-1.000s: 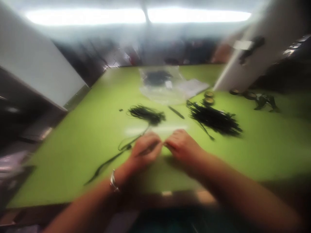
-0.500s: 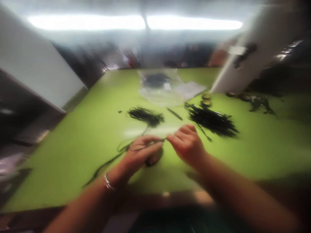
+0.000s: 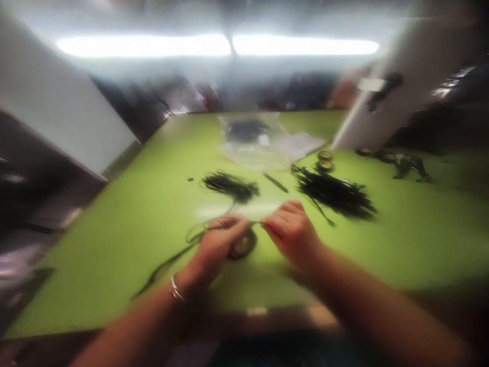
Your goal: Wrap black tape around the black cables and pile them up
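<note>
My left hand [image 3: 221, 237] pinches a thin black cable [image 3: 255, 223] between thumb and fingers. My right hand [image 3: 292, 227] is closed on the same cable a short way to the right, so a small stretch shows between the hands. Just under my left fingers is a dark tape roll [image 3: 243, 245], partly hidden; whether it is held or rests on the table I cannot tell. Loops and a long dark strand [image 3: 164, 267] trail from the left hand across the green table [image 3: 114, 244]. Blur hides fine detail at the fingertips.
Beyond my hands lie a smaller bundle of black cables [image 3: 231, 186] and a larger one [image 3: 336, 193]. Tape rolls [image 3: 325, 165], a dark slim piece [image 3: 275, 182] and a clear plastic bag [image 3: 248, 153] lie farther back. White panels [image 3: 76, 97] flank the table.
My left fingers have drawn back and curled in, and more of the tape roll shows below them. The cable between my hands shows a slightly longer stretch. The view has tilted a little.
</note>
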Motion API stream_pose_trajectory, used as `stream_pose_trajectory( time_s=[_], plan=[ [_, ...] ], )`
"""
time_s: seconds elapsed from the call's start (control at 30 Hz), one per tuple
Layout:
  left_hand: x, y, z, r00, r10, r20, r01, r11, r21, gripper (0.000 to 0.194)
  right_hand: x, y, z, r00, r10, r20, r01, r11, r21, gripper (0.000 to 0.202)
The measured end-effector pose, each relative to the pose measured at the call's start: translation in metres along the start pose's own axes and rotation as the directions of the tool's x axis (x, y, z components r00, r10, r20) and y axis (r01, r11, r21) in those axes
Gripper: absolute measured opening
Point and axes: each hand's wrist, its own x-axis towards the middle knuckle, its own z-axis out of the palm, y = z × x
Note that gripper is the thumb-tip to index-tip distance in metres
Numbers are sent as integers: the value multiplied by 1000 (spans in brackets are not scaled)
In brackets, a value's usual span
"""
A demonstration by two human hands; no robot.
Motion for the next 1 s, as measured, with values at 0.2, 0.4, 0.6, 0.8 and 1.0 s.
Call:
stream_pose_trajectory(
  time_s=[0.2,0.4,0.6,0.8,1.0],
  plan=[
    [3,-5,-2,909,412,64,-403,827,392,15,2,1,-4,982,111,152,-140,971,196,6],
    [5,-8,-2,906,412,98,-412,801,435,15,-1,-3,-1,964,82,251,-137,968,210,17],
    [4,-4,-3,975,-108,197,104,994,26,39,3,-6,-3,991,-92,98,89,995,33,29],
    [3,-1,-4,955,-143,261,150,989,-8,28,3,-7,-2,990,-121,73,120,993,16,28],
    [2,0,-4,947,283,149,-319,867,382,17,-1,-1,5,980,0,198,-35,984,175,9]
  ],
)
